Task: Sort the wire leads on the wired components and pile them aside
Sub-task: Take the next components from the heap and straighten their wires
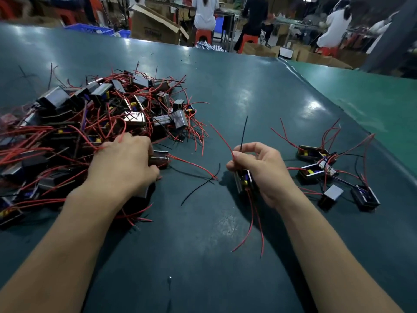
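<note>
Dark green matting is covering the table (225,91). Left hand (124,163) is gripping a small boxy component (159,158) beside the tangled left heap (90,123). Right hand (257,170) is pinching red and black leads (239,141), its grip holding another component (243,180); sorted units (334,175) are lying far right.

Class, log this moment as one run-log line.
left hand: grips component at big pile | right hand: holds component, pinches its leads | sorted group: right

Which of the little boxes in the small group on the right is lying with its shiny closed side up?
The silver-topped metal box, at the near edge of that group. The other boxes there show open black insides with yellow and blue parts.
</note>
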Available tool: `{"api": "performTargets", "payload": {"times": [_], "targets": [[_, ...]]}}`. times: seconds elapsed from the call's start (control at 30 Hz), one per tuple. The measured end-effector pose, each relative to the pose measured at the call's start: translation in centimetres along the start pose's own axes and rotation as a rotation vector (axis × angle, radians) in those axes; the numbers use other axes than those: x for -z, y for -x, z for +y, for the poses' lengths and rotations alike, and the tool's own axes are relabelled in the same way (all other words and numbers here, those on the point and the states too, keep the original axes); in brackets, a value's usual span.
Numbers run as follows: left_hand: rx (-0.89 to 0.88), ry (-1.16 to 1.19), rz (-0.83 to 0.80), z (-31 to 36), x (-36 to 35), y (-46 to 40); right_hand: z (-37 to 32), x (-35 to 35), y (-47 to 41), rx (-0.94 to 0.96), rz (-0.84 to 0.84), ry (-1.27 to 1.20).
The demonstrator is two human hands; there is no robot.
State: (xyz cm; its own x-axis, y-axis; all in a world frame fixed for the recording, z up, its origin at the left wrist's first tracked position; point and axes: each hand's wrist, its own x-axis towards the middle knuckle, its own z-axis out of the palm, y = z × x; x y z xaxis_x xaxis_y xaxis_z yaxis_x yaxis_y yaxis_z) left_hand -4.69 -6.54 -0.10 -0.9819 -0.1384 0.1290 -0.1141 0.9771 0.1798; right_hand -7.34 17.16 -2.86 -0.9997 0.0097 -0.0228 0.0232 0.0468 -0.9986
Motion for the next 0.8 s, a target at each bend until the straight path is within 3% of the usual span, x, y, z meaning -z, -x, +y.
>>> {"api": "performTargets", "payload": {"times": [0.1,0.2,0.4,0.57,0.67,0.73,0.8], "targets": [[-0.148,0.326,0.301,0.1,0.0,-0.1,0.2,0.2,-0.2,0.009,0.018,0.010],[-0.451,0.549,0.559,1.2,0.4,0.1,0.2,0.1,-0.4,0.048,0.044,0.028],[-0.803,0.712,0.492,3.4,-0.8,1.1,-0.1,0.7,-0.6,0.115,0.154,0.101],[-1.012,0.747,0.626,6.0,-1.1,3.0,-0.4,0.8,-0.3,0.107,0.146,0.057],[-1.047,0.610,0.533,6.9,-2.3,3.3,-0.6,0.7,-0.1,0.082,0.117,0.005],[-1.006,0.506,0.307,7.0,-3.0,3.0,-0.8,0.6,-0.1,0.052,0.079,-0.001],[-0.942,0.543,0.090,6.7,-3.5,2.8,-0.8,0.6,-0.1,0.032,0.010,0.039]]}}
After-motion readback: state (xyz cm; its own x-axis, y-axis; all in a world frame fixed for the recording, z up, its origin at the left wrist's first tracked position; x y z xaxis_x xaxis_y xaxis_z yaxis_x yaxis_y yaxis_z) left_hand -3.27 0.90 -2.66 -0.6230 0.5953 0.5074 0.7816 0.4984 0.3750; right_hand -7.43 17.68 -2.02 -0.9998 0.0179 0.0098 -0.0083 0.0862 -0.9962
